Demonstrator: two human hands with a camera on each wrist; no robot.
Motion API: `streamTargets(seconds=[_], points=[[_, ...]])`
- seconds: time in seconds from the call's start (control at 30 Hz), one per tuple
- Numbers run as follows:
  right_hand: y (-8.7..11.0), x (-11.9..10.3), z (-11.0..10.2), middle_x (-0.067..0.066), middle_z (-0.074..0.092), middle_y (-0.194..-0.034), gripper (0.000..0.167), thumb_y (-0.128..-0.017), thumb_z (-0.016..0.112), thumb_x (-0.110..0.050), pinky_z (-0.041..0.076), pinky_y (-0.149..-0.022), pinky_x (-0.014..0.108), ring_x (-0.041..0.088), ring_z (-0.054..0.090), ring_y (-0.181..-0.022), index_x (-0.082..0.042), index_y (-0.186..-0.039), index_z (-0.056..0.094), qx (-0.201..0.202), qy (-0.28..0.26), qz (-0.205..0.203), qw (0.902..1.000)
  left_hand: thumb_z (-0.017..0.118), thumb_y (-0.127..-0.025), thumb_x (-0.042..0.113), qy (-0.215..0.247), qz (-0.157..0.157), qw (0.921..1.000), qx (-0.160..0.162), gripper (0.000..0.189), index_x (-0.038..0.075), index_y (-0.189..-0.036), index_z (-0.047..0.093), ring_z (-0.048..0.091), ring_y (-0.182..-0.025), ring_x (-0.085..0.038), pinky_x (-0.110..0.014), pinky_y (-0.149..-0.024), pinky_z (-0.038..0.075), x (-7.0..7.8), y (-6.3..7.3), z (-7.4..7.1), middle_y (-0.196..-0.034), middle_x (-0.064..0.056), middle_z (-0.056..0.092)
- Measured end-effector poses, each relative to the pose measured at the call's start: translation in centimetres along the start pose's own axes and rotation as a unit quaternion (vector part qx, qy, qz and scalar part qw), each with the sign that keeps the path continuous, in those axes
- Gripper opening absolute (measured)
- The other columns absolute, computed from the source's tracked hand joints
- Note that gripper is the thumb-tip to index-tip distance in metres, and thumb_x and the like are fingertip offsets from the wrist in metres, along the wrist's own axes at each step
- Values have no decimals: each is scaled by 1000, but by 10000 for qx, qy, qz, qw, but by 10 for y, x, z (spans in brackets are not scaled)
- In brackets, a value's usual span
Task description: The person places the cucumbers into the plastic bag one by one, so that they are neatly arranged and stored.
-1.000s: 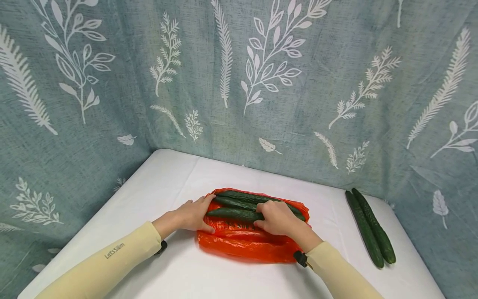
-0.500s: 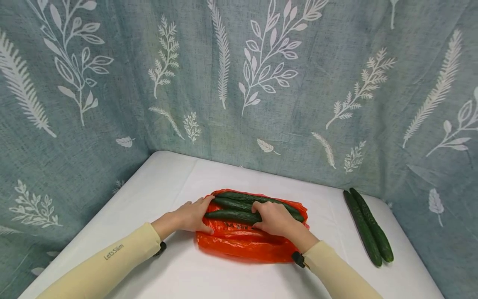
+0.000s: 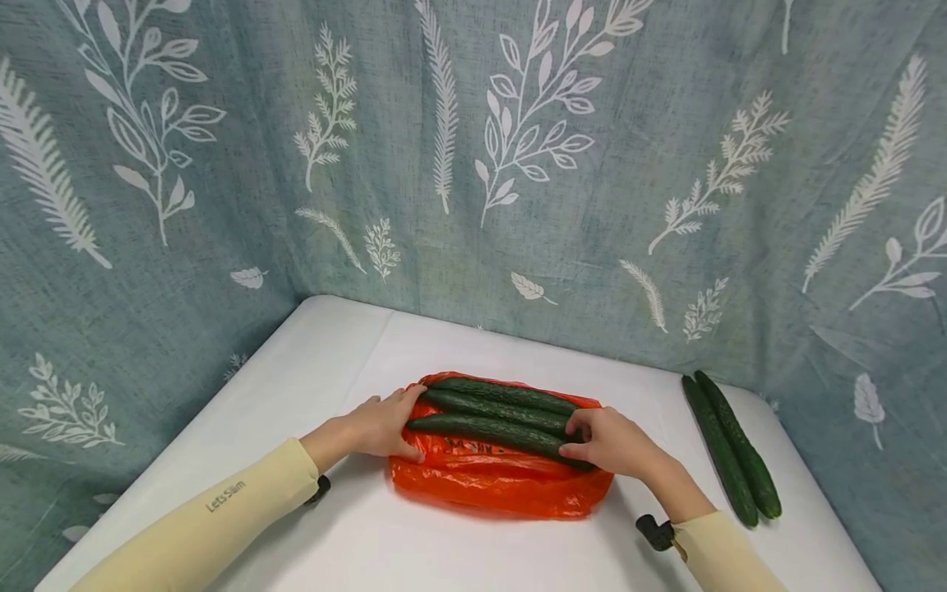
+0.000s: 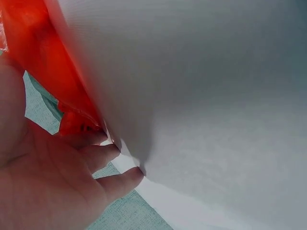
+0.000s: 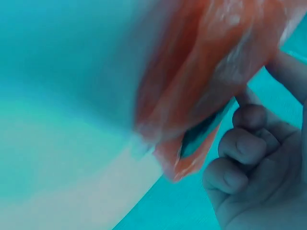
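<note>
Three dark green cucumbers point(image 3: 488, 429) lie side by side on a crumpled red plastic bag point(image 3: 496, 489) on the white table. My left hand point(image 3: 381, 423) rests at the bag's left end, thumb and fingers spread apart. In the left wrist view, the left fingertips point(image 4: 120, 184) reach down beside the bag. At the right end of the cucumbers is my right hand point(image 3: 614, 440), its thumb and forefinger bent around the nearest cucumber. The right wrist view shows its other fingers point(image 5: 240, 146) curled in, beside the bag's open end. That view is partly blurred.
Two more cucumbers point(image 3: 732, 452) lie together near the right edge of the white table point(image 3: 355, 526). A blue-green curtain point(image 3: 414, 230) with white leaf patterns hangs behind and to both sides.
My right hand has slid right along the cucumbers, from their middle to their right end, uncovering more of them. The left hand and the bag have hardly moved.
</note>
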State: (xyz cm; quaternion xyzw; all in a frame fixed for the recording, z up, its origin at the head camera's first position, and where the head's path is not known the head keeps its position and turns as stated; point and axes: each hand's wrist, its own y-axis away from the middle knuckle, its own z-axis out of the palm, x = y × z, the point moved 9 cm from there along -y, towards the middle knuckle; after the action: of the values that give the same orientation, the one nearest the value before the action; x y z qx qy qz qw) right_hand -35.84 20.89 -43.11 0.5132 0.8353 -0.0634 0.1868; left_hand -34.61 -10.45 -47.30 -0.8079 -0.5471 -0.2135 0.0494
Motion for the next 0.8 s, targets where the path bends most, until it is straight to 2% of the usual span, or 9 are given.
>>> streamTargets(seconds=[0.13,0.23,0.3,0.4,0.57,0.67,0.8], points=[[9,12,-1,-3,66,-75,25,-89,77,-36,45,-56,27,12,55,-63,-15,-102,75,-263,-449,-141,9985,84,-76,53,40,9,10000,-25,112,9,-158,21,37,-146,-34,-61,-118,26,0,1,-1,-156,-16,42],[12,19,1,0,75,-96,28,-90,76,-36,51,-65,27,13,65,-81,-14,-107,77,-452,-677,-203,9965,83,-77,53,15,2,10000,-29,112,9,-158,21,37,-146,-34,-61,-118,26,0,1,-1,-156,-16,41],[13,24,4,3,75,-109,33,-89,76,-37,50,-68,27,15,65,-90,-14,-114,77,-579,-784,-184,9951,83,-77,53,-8,-3,10000,-20,112,9,-158,21,37,-146,-34,-60,-118,27,-1,2,0,-156,-16,41],[13,31,11,7,73,-120,41,-89,76,-38,48,-71,29,17,65,-100,-14,-122,74,-776,-846,-111,9933,83,-77,53,2,-6,10000,-18,112,9,-159,20,37,-146,-35,-61,-118,27,-1,3,1,-157,-16,41],[14,37,17,9,72,-121,44,-89,76,-39,53,-81,36,24,66,-110,-11,-122,74,-842,-776,7,9934,83,-77,53,24,-15,10000,-28,113,9,-159,20,37,-146,-35,-61,-118,26,0,3,1,-157,-17,40],[15,39,17,7,73,-116,41,-88,77,-40,54,-83,40,23,66,-107,-11,-117,75,-753,-666,93,9949,82,-77,55,-3,-13,10000,-32,113,11,-159,20,37,-146,-35,-60,-119,25,0,3,1,-158,-16,39],[15,42,17,1,74,-108,38,-87,78,-42,54,-79,37,16,65,-97,-13,-111,76,-686,-502,220,9961,81,-77,56,-65,-7,10000,-34,112,12,-160,19,37,-147,-33,-59,-119,26,0,3,1,-159,-15,38]])
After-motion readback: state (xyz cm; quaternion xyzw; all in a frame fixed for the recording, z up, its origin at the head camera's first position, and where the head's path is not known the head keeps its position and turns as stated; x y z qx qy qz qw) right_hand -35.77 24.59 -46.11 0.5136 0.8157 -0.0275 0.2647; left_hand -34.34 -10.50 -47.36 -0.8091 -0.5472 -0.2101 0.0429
